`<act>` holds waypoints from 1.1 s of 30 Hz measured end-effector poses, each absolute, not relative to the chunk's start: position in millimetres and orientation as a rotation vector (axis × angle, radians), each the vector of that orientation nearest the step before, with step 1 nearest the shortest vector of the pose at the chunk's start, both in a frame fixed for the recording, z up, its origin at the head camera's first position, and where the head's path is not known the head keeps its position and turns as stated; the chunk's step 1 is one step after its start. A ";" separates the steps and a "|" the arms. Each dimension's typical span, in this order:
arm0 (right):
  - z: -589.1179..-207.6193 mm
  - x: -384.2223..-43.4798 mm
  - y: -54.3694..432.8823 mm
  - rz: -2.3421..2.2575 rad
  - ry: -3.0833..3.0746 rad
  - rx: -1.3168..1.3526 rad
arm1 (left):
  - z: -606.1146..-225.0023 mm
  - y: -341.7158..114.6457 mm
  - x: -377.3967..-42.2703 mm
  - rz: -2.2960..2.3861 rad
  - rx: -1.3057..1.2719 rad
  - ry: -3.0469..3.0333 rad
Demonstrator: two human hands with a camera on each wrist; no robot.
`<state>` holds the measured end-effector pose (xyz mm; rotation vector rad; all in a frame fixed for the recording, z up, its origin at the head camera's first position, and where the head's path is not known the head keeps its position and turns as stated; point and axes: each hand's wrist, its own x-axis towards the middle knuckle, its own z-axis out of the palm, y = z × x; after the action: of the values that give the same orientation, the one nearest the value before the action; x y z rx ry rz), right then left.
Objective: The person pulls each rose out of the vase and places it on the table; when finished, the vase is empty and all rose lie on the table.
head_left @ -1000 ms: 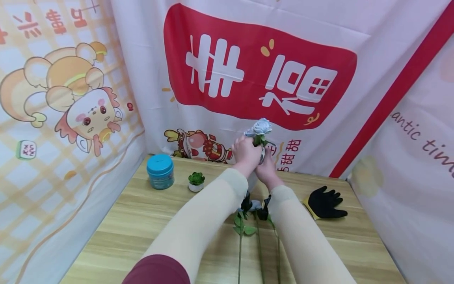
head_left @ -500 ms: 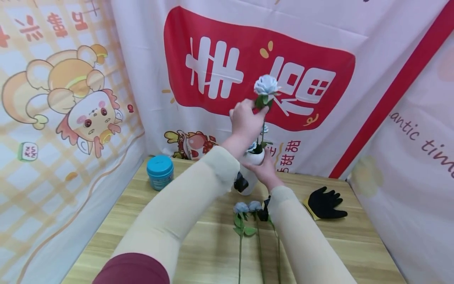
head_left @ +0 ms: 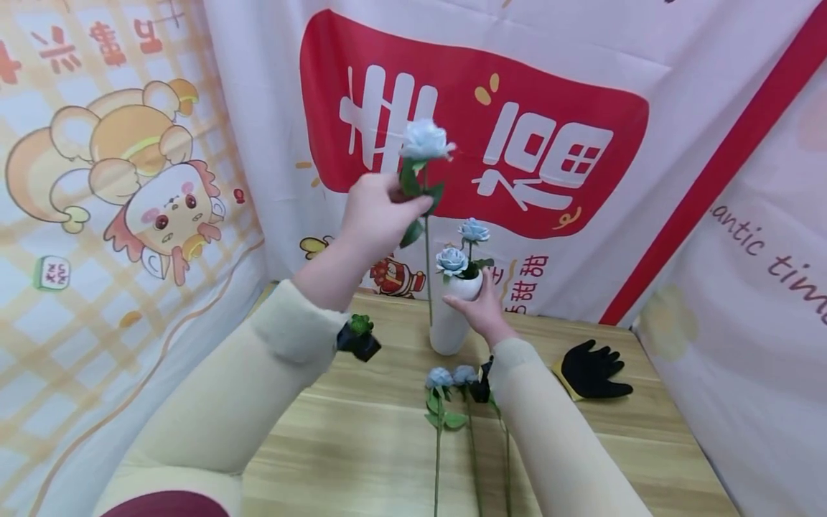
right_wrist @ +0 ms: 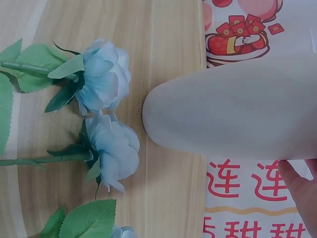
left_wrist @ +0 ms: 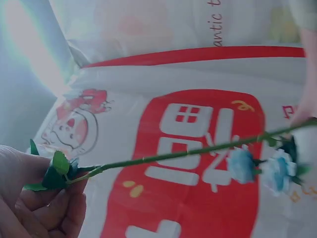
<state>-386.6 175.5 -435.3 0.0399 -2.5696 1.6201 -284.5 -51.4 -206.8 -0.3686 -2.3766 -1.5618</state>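
My left hand point(head_left: 381, 215) pinches an artificial blue rose point(head_left: 426, 141) just below its bloom, among the leaves. Its long green stem point(left_wrist: 173, 155) hangs down, overlapping the left side of the white vase point(head_left: 447, 323) in the head view. Two more blue roses point(head_left: 452, 261) stand in the vase. With thumb and fingers around the vase near its rim, my right hand point(head_left: 483, 307) holds it; the right wrist view shows only some fingers point(right_wrist: 299, 191) against its side. In front of the vase, blue roses point(right_wrist: 106, 74) lie on the table, blooms toward its base.
A black work glove with a yellow cuff point(head_left: 591, 370) lies to the right. Left of the vase, a small green succulent point(head_left: 360, 324) shows behind my left wrist's black camera. Printed cloth point(head_left: 258, 93) hangs along the table's back and sides.
My left hand has risen from the vase's mouth with the rose, then moved left with it. Two roses now show in the vase. My right hand has stayed at the vase.
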 end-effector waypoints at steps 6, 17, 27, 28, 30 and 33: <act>-434.7 -388.4 175.9 1.629 -2.562 0.044 | -263.5 -69.2 -288.8 -1.557 -0.293 -2.606; -435.6 -390.5 177.6 1.640 -2.558 0.039 | -405.2 -54.8 -296.5 -1.527 -0.263 -2.964; -432.5 -387.1 174.2 1.625 -2.579 -0.011 | -509.7 -56.7 -298.0 -1.398 -0.107 -3.111; -432.4 -386.9 174.4 1.624 -2.579 -0.012 | -516.1 -56.5 -296.9 -1.373 -0.109 -3.123; -432.6 -387.0 175.0 1.626 -2.582 -0.013 | -527.2 -55.7 -294.5 -1.386 -0.094 -3.131; -433.4 -387.7 175.7 1.628 -2.585 -0.018 | -538.0 -54.7 -290.2 -1.431 -0.072 -3.123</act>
<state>-387.7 175.7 -433.4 -0.0175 -2.5853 1.6275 -290.2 -54.7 -538.0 -0.0724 -3.1227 -1.4306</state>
